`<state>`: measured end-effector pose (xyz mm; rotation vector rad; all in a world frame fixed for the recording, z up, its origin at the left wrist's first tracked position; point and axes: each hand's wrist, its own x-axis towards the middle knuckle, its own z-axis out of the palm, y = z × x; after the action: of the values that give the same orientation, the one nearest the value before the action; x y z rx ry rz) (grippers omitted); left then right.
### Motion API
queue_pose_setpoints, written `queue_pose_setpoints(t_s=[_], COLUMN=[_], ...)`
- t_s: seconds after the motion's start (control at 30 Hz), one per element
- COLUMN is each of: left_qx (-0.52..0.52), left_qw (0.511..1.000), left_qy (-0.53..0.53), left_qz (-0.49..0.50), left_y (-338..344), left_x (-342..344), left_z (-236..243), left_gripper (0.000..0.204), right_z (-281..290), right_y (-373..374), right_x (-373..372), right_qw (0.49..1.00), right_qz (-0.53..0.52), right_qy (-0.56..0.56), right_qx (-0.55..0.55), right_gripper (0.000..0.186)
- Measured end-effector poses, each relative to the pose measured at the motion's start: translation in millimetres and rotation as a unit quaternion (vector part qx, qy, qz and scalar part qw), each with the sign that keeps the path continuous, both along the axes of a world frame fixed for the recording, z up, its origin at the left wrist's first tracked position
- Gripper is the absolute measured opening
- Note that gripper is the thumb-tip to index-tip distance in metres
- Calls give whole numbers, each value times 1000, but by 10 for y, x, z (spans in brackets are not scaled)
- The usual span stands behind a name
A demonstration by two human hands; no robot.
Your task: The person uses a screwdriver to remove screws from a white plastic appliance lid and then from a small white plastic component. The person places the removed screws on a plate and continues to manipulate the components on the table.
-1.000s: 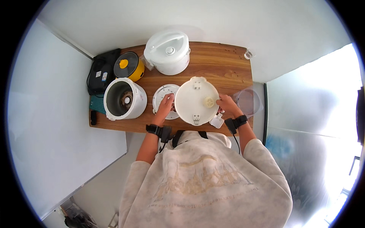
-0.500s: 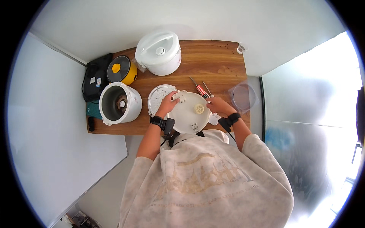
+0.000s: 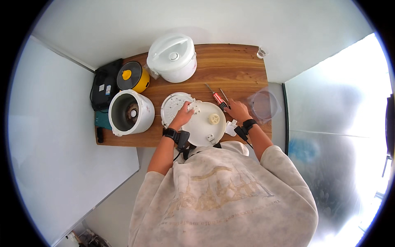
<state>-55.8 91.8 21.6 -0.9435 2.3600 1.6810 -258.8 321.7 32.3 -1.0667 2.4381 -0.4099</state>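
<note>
My left hand (image 3: 182, 114) grips the upper-left edge of a cream round lid (image 3: 201, 131), underside up, with a pale yellow round fitting (image 3: 214, 119) in it. A perforated white disc (image 3: 170, 106) lies under its left side. My right hand (image 3: 237, 110) is at the handle ends of a red-and-white screwdriver (image 3: 218, 98) and a thinner metal tool (image 3: 223, 93); whether its fingers are closed on either I cannot make out. A small white plastic piece (image 3: 231, 128) sits beside the lid's right edge.
On the wooden table (image 3: 230, 61) are a white lidded cooker (image 3: 177, 68), a yellow pot (image 3: 141, 82), an open white cooker body (image 3: 144, 115), a black case (image 3: 101, 90), a teal mat (image 3: 103, 120), a clear container (image 3: 263, 105) and a small cup (image 3: 261, 52). Walls surround the table.
The lid has moved down toward my body and left, uncovering the two tools. My right hand has left the lid's rim and moved up to the tool handles.
</note>
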Motion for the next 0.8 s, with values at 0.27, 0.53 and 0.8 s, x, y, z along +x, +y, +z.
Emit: queue_pose_setpoints(t_s=[0.27, 0.53, 0.8], left_qx=[-16, -56, -73], left_qw=[1000, 998, 997], left_qy=[-8, -24, 3], left_qz=[-5, -29, -40], left_y=[57, 38, 73], left_x=[40, 70, 70], left_z=[74, 87, 147], left_gripper=[56, 65, 67], right_z=[25, 361, 1397], right_y=[-202, -72, 136], right_x=[-11, -52, 163], right_qw=[998, 982, 938], right_qz=[18, -110, -189], right_qy=[2, -43, -107], right_qx=[67, -145, -269], right_gripper=[41, 36, 24])
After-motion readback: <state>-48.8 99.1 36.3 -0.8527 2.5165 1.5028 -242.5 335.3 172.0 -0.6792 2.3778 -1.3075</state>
